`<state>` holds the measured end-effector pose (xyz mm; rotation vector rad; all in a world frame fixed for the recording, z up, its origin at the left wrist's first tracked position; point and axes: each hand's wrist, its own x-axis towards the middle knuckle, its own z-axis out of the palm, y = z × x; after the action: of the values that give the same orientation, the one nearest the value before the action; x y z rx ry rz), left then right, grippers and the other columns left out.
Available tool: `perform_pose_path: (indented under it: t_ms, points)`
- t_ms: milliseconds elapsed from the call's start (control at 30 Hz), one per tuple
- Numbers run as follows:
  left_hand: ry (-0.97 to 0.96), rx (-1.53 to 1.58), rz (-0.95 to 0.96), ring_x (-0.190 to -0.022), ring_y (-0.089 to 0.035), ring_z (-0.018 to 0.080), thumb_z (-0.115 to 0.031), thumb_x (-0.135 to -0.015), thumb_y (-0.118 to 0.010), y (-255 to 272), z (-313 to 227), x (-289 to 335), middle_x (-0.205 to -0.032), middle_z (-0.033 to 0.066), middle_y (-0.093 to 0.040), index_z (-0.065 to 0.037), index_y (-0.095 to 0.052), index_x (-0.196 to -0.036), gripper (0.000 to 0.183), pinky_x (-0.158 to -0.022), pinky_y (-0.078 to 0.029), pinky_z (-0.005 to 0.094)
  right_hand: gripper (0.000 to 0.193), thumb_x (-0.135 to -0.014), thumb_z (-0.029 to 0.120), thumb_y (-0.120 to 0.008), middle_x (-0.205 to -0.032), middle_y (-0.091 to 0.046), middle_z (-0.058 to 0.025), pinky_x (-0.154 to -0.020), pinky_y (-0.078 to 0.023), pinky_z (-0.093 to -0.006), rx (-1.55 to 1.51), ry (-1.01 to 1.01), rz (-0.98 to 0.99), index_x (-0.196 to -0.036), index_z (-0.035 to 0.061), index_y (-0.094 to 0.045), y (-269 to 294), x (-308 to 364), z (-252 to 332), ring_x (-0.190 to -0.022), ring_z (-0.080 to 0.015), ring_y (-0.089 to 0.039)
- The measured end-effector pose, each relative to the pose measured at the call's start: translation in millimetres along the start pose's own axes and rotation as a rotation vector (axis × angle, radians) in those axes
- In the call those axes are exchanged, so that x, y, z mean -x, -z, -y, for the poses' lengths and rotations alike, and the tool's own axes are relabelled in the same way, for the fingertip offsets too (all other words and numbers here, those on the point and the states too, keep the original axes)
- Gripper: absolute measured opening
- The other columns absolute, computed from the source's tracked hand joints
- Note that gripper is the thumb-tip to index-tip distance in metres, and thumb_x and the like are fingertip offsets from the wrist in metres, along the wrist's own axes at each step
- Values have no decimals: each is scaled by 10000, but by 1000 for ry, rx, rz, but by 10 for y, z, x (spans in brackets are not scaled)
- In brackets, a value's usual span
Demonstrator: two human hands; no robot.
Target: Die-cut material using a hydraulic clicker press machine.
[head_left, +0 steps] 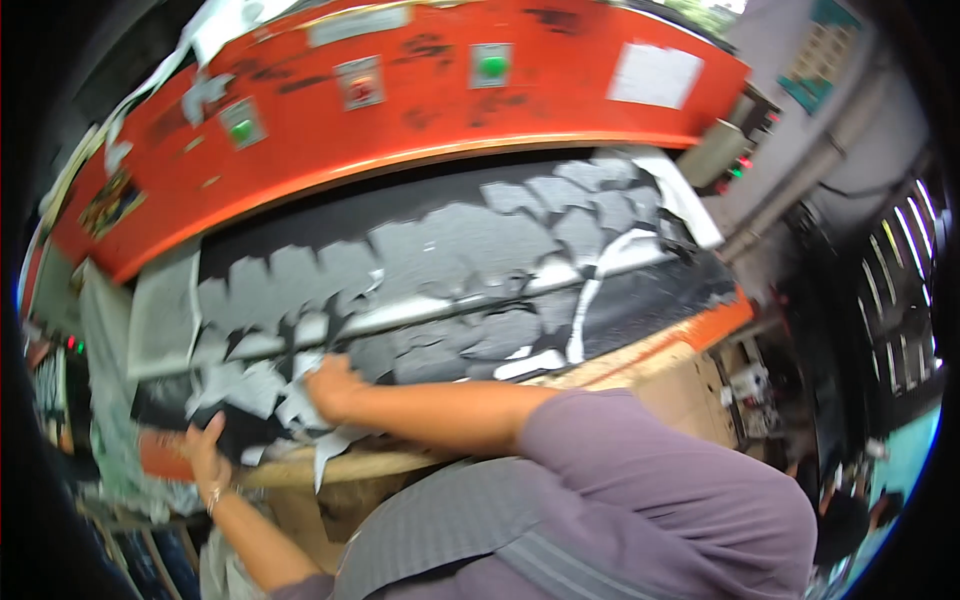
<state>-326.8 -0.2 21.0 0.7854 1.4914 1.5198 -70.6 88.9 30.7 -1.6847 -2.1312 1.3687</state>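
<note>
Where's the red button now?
In the head view, the red button sits left of centre near the top, on the orange panel, between the left green button and the right green button.

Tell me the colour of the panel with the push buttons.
The panel is orange-red with dark smudges, clearest in the head view.

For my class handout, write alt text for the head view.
A person's curled right hand seems to grip ragged grey scraps on a black work surface; the open left hand is beside them. Behind, an orange machine panel carries two green buttons and one red.
</note>
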Motion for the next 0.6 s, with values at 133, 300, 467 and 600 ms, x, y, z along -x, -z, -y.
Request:
perform_pose_path:
  t_ms: [133, 300, 467, 600]
  points:
    - [101, 151, 35, -908, -600, 166, -119, -843, -690, 94, 449, -123, -1000, 16, -629, -40, -573, -1128, 318, -842, -484, 322, 320, -901, 152, -478, -1294, -469, -242, -915, -449, -514, 121, 171, 57, -1181, 25, -563, -323, -705, -301, -1155, -409, -529]
    - [144, -52, 384, -876, -617, 177, -113, -799, -740, -1032, 237, 104, -987, 34, -638, -33, -581, -1082, 335, -807, -494, 332, 239, -669, 45, -691, -836, -629, -190, -737, -479, -384, -347, 457, -170, -889, 42, -595, -146, -478, -600, -878, -362, -628]
    - [88, 66, 550, -954, -632, 216, -148, -772, -770, -1222, 167, 134, -1067, 83, -643, 22, -519, -1168, 499, -880, -487, 335, 305, -610, 32, -689, -806, -586, -89, -683, -445, -333, -811, 1019, -121, -869, 19, -528, 149, -172, -681, -763, -165, -536]
    - [-1, 213, 590, -910, -637, 220, -172, -732, -812, -1691, 74, 363, -1011, 105, -645, -22, -541, -1081, 468, -843, -507, 363, 291, -645, 104, -697, -874, -573, -29, -771, -414, -289, -877, 922, 159, -876, 33, -535, 635, 153, -815, -849, -107, -490]
